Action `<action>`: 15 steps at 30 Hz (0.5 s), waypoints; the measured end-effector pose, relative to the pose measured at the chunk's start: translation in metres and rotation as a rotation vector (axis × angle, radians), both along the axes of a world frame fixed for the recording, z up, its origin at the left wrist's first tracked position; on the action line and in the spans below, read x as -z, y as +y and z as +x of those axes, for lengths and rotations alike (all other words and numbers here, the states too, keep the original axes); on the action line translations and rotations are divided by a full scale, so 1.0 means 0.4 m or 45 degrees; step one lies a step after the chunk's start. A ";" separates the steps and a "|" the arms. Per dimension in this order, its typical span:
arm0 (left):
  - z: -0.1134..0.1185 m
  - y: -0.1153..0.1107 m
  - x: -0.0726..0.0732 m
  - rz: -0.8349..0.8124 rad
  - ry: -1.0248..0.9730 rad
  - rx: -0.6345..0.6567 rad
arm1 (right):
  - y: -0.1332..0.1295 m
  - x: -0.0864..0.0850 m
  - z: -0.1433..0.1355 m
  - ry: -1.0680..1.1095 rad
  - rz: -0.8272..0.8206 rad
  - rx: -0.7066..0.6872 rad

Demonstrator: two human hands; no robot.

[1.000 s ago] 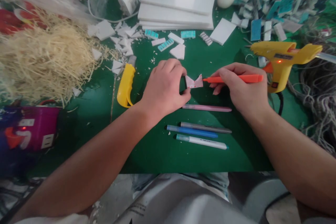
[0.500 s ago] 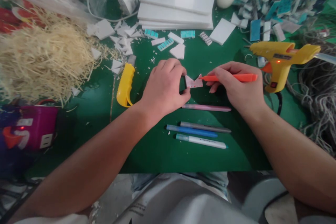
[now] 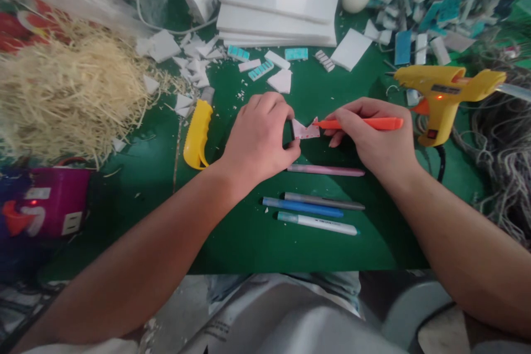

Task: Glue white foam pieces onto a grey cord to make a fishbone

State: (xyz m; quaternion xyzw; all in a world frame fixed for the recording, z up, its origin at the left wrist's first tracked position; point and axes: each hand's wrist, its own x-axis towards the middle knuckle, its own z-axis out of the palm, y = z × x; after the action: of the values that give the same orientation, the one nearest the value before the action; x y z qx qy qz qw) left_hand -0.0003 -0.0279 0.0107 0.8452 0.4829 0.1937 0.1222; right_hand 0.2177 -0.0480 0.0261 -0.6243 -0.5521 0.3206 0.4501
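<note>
Pinched in the right hand [image 3: 375, 146], the orange marker [image 3: 385, 123] points leftward, its tip at the upper right point of the notched white piece [image 3: 305, 131]; whether it actually touches is hard to tell. The piece lies near the frame's centre, left of that grip, its long axis running roughly left to right. The left hand [image 3: 261, 133] is nearer, grasping its left end between thumb and fingers. A pink pen [image 3: 327, 170] lies just below.

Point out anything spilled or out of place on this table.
Straw strays from its heap on the left among white scraps, and white crumbs lie scattered near the left hand, looking like spilled, ungathered litter.
</note>
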 end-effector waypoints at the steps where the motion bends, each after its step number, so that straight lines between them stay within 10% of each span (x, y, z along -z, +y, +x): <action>1: 0.000 0.000 0.001 0.007 0.000 -0.001 | 0.001 -0.004 0.001 -0.012 -0.017 -0.010; 15: -0.002 -0.001 0.005 0.031 0.009 -0.010 | -0.006 -0.037 -0.001 0.005 -0.115 -0.022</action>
State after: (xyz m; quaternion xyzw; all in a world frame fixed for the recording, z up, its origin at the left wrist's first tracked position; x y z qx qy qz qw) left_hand -0.0010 -0.0281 0.0088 0.8454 0.4842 0.1971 0.1096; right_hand 0.2174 -0.0504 0.0410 -0.6387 -0.5416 0.3502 0.4196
